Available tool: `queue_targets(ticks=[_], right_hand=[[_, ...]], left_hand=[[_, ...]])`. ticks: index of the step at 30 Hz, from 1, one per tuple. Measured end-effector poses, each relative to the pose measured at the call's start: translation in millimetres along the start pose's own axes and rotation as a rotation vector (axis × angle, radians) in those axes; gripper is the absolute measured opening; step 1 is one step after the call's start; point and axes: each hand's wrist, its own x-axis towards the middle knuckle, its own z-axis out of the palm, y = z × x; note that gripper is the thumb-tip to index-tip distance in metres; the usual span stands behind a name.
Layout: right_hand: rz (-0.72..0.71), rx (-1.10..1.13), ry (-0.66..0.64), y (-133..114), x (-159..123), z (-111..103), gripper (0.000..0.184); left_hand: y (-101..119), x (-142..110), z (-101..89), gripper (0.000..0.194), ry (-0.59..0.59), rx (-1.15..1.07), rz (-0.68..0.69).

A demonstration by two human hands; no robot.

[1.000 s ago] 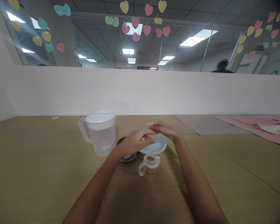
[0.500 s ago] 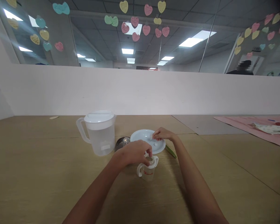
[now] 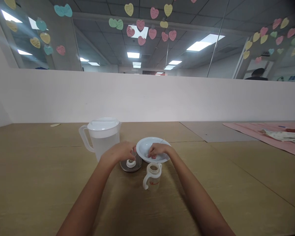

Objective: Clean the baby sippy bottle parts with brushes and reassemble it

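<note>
Pitcher (image 3: 103, 141): partly behind the left hand; an outward swing of the wrist might bump it.
Left hand (image 3: 132, 154): fingers bent over the dark dish (image 3: 138, 163); from here I can't tell whether they grip anything.
White ring (image 3: 131, 163): lies in that dish; a dragging finger could flick it out.
Two-handled cup (image 3: 152, 175): upright, mouth uncovered, between the forearms; a low sleeveless arm catching a handle might tip it.
White plate (image 3: 140, 146): just behind the cup; leaning on its rim could tilt it.
Right hand (image 3: 152, 154): fingers curled down into the plate, any grip hidden from me.
Counter (image 3: 39, 180): wood-toned, seamed, with a pink sheet (image 3: 245, 129) far right.
Room: white wall (image 3: 147, 95), heart-shaped notes (image 3: 154, 12) on glass above, lit ceiling panels (image 3: 133, 55), someone's head (image 3: 258, 72) beyond, at right.
</note>
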Motion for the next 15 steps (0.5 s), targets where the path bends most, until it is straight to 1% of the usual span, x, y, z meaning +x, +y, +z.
queue_targets(ticks=[2, 4, 5, 7, 9, 12, 15], right_hand=[[-0.042, 0.04, 0.001, -8, -6, -6, 0.017], [-0.075, 0.089, 0.054, -18, -16, -15, 0.022], [-0.094, 0.124, 0.089, -24, -23, -20, 0.023], [-0.141, 0.277, 0.158, -37, -41, -31, 0.022], [-0.211, 0.351, 0.176, -51, -61, -38, 0.021], [-0.324, 0.378, 0.153, -73, -88, -42, 0.025], [-0.355, 0.369, 0.039, -88, -102, -38, 0.027]], left_hand=[[-4, -4, -6.3, 0.025, -0.009, -0.001, -0.036], [-5, -11, -13.3, 0.032, -0.031, -0.049, -0.027], [-5, -15, -16.5, 0.034, -0.037, -0.079, -0.014], [-2, -23, -21.4, 0.036, -0.038, -0.123, 0.013], [1, -29, -24.1, 0.036, -0.033, -0.141, 0.023], [6, -36, -27.0, 0.036, -0.004, -0.119, 0.005], [10, -45, -31.9, 0.039, 0.072, -0.069, -0.054]])
